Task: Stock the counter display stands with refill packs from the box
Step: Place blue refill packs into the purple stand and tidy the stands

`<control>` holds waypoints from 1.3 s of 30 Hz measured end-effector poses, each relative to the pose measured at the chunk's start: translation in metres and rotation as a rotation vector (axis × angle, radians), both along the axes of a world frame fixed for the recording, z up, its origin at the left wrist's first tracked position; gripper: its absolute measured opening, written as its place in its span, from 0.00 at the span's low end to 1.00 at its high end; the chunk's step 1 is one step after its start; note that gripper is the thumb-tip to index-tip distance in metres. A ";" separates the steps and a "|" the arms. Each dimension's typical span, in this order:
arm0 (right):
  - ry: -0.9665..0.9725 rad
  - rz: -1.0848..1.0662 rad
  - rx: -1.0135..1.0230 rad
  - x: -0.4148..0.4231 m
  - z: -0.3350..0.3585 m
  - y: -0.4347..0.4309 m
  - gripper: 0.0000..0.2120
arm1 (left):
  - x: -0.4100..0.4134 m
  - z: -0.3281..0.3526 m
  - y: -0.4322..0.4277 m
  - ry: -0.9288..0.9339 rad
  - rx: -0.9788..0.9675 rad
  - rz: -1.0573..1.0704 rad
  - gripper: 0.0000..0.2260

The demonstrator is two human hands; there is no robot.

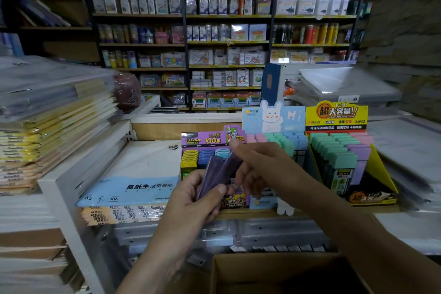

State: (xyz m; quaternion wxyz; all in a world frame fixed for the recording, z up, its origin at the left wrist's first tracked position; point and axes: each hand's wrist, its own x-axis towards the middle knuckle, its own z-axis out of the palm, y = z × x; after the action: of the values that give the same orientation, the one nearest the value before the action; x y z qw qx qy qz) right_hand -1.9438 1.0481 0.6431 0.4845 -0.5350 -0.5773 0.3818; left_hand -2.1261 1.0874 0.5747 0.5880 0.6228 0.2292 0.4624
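Both hands up close together over the counter, just in front of the purple Ultraman stand (pixel 202 141). L hand (pixel 191 200) grips the lower ends of two purple refill packs (pixel 211 175), thumb pressed across them, packs tilted up & to the right. R hand (pixel 260 164) is at their upper ends w/ fingers curled in, pinching the nearer-right pack; it's blurred, so exact finger contact I can't tell. Packs sit above the front of the Ultraman stand, not in it. That stand has rows of yellow (pixel 189 157), blue (pixel 206 156) & light-blue packs (pixel 222 151) at the back. Just right of it is the bunny-header stand (pixel 274 117) w/ pink, green & blue caps, then the yellow-header stand (pixel 336 116) w/ green & lilac packs, all three side by side on the counter. Cardboard box (pixel 274 270) is open at the bottom, below my R forearm; contents too dark to tell. Left of the stands lies a blue B5 loose-leaf paper pack (pixel 133 188), and further left a tall notebook stack (pixel 47 126).
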 end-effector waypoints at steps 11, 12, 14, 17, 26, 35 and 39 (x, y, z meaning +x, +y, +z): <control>0.252 -0.001 -0.002 0.020 0.002 -0.003 0.08 | 0.000 0.004 -0.001 -0.101 -0.113 0.043 0.18; 0.268 -0.005 0.004 0.021 0.002 -0.004 0.06 | 0.001 0.005 -0.001 -0.119 -0.119 0.048 0.19; 0.294 -0.037 0.019 0.023 0.002 -0.004 0.02 | 0.002 0.007 0.000 -0.187 -0.144 0.067 0.19; 0.322 -0.048 0.010 0.025 0.002 -0.004 0.05 | 0.003 0.011 0.002 -0.233 -0.146 0.105 0.10; -0.143 -0.012 0.128 0.023 0.002 0.000 0.08 | 0.017 0.028 0.010 -0.183 -0.052 0.168 0.07; -0.200 -0.096 0.282 0.027 0.002 0.017 0.06 | 0.020 0.034 0.019 -0.148 -0.043 0.164 0.06; -0.193 -0.154 0.335 0.033 0.009 0.024 0.07 | 0.016 0.033 0.020 -0.206 -0.145 0.154 0.09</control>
State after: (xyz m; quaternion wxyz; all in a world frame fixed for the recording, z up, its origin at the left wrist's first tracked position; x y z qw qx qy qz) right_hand -1.9103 1.0725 0.6524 0.5369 -0.5235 -0.6339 0.1893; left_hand -2.1103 1.1074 0.6072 0.6146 0.5086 0.2475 0.5498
